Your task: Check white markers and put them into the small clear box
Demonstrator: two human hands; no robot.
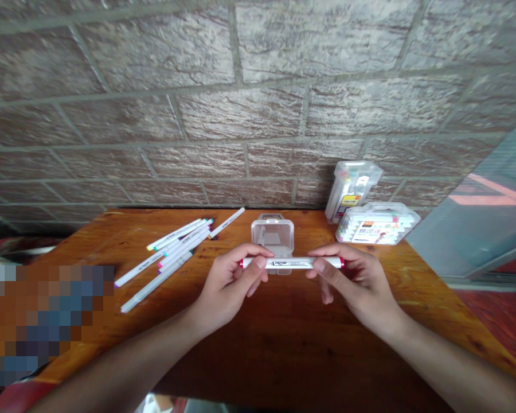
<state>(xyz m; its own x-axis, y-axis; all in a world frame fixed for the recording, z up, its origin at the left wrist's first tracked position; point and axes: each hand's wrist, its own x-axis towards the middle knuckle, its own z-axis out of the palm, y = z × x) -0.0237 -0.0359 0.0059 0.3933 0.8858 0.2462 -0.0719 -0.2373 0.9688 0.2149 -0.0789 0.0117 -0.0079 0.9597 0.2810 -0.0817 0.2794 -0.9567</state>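
A white marker point(290, 263) with red ends and black print lies level between my two hands, raised above the table. My left hand point(234, 281) pinches its left end between thumb and fingers. At the other end, the thumb and fingers of my right hand point(352, 281) close on the barrel, with the lower fingers hanging loose. Just behind the marker stands a small clear plastic case point(273, 234) with its lid up; the marker and my fingers partly hide its lower part.
Several white markers point(172, 252) with coloured ends lie in a loose pile on the wooden table point(258, 344) at the left. Two clear marker cases, one upright point(350, 192) and one lying wide point(376, 223), stand at the back right. A brick wall point(258, 115) borders the table behind.
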